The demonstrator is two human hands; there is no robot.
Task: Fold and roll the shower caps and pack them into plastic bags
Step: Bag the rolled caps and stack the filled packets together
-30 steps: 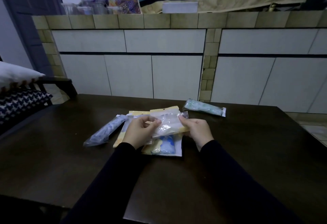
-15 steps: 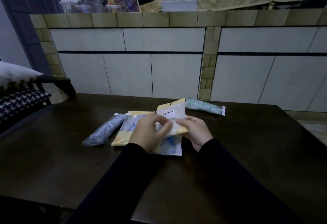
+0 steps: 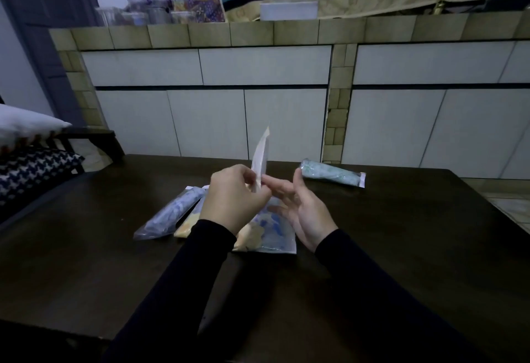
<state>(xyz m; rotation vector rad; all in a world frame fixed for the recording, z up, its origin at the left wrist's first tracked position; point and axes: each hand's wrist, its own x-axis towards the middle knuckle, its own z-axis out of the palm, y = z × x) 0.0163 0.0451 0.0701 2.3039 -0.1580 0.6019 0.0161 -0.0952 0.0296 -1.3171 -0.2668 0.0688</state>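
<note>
**Over the worktop: a flat packet raised edge-on between the hands**

Above the middle of the dark worktop [image 3: 372, 248], the left hand [image 3: 233, 200] pinches the lower end of a flat plastic packet [image 3: 261, 156] with a cream header, holding it upright and nearly edge-on to the camera. The right hand [image 3: 301, 213] is slack, fingers spread, its fingertips close by the packet's base; whether they touch it I cannot tell. Beneath the hands lies a small heap of flat packets [image 3: 269, 236], yellow and blue showing through. Two packed rolls are already done: a bluish one [image 3: 169, 213] just left of the heap, a green one [image 3: 332, 176] to the right, apart from it.

My reading is that a fresh packet is being readied for opening. Next, the right hand likely needs to find the packet's mouth and part the thin film, which will be slippery and clingy.
</note>
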